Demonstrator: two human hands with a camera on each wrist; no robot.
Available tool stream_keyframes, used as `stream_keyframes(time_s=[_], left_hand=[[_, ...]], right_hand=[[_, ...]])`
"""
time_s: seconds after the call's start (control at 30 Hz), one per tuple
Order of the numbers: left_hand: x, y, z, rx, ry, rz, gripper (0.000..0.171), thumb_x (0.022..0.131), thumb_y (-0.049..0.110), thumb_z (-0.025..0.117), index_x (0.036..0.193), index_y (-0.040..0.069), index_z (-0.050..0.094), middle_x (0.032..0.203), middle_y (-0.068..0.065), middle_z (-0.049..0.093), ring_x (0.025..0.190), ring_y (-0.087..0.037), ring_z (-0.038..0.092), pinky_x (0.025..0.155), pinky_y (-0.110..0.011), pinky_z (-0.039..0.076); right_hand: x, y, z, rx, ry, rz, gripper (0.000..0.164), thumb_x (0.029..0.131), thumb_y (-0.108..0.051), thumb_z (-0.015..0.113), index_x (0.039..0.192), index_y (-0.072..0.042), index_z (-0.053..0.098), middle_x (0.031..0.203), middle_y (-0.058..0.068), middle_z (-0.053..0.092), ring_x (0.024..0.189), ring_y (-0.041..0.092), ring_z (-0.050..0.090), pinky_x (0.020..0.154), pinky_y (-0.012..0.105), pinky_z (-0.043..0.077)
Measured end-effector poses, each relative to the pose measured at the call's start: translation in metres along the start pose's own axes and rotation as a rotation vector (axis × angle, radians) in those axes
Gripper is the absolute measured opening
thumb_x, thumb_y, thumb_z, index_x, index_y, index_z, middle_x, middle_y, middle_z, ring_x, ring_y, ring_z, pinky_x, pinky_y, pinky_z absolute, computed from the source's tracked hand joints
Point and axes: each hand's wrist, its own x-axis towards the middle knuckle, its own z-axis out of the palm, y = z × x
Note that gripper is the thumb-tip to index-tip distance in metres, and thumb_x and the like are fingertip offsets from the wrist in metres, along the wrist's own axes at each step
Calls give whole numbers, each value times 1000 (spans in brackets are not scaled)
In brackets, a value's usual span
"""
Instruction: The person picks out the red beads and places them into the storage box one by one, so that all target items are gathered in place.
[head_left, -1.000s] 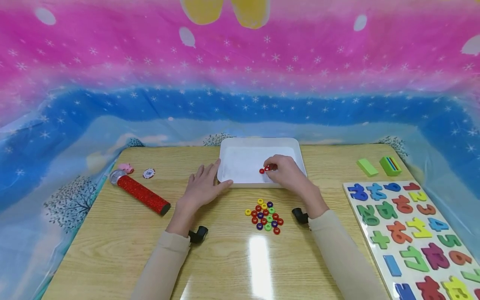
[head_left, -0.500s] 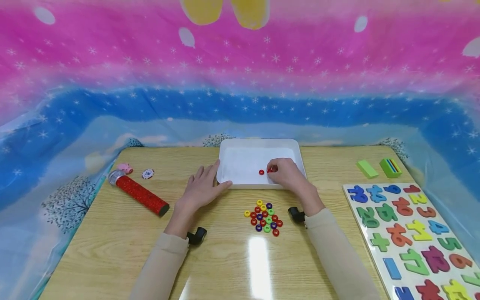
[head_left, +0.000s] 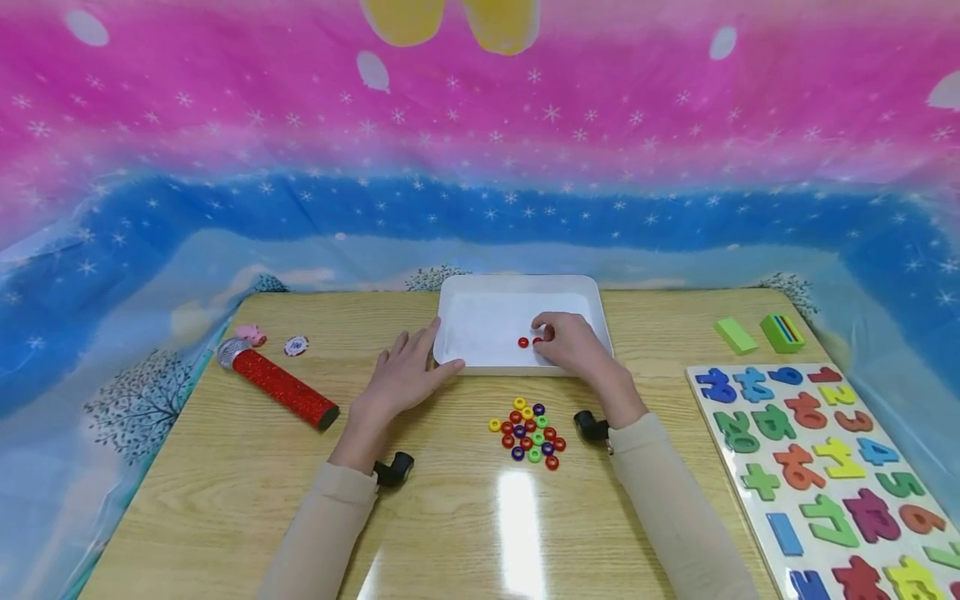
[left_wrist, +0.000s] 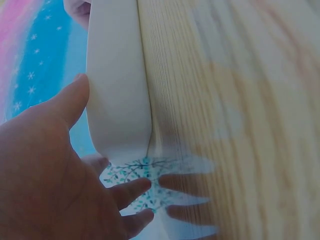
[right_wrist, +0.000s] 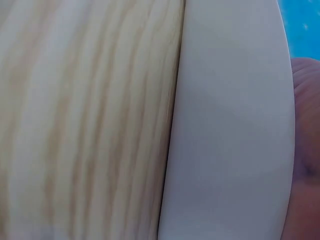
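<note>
A white tray point(head_left: 487, 308) lies at the far side of the table, with two red ring beads inside. My left hand point(head_left: 405, 375) rests at its near left corner, fingers spread and the thumb at the front rim; the left wrist view shows this hand point(left_wrist: 55, 170) beside the tray's outer wall point(left_wrist: 117, 75). Inside the tray, my right hand point(head_left: 573, 343) is over the right half, thumb and index apart around one red bead point(head_left: 537, 341). The other red bead point(head_left: 522, 342) lies just left of it. In the right wrist view the tray wall point(right_wrist: 230, 125) hides most of that hand.
Several red, yellow, green and purple ring beads point(head_left: 527, 433) lie in front of the tray. At left are a red microphone point(head_left: 285, 387), a pink pig figure point(head_left: 252, 336) and a poker chip point(head_left: 296, 346). Right are green blocks point(head_left: 736, 335) and a number board point(head_left: 765, 517).
The right hand has lowered the red bead to the tray floor beside the other one, and its index finger has lifted off. The left hand has stayed in place.
</note>
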Motion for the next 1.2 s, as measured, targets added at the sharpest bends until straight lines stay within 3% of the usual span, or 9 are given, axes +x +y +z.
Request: stream_keyframes(time_s=[0.3,0.77,1.03,1.2], left_hand=[[-1,1,-1,-16,-4,7,86,81,76,38,148,39,-1,157,-3,14,145,-35,4,111,-64,7],[0,0,0,-10,1,10,86,81,76,37,148,37,-2,157,-4,15,145,-36,5,111,-65,8],[0,-1,1,-10,-2,-6,86,80,77,37,148,39,-1,157,-6,14,145,-36,5,111,-65,7],[0,0,1,26,11,-9,87,80,77,36,148,38,-1,157,-8,14,145,-36,4,111,-65,6]], right_hand=[[-8,-3,-5,2,-8,-26,25,86,-17,62,110,-12,64,81,4,60,67,19,48,59,29,40],[-26,-25,-23,-43,-36,-155,32,86,-16,63,117,-11,63,95,1,63,86,17,54,77,33,47],[-43,-36,-22,-33,-133,-247,33,87,-17,62,120,-13,61,111,4,64,95,16,55,84,34,49],[-55,-46,-21,-83,-164,-279,29,87,-14,60,116,-14,64,109,0,64,95,13,56,84,33,49]])
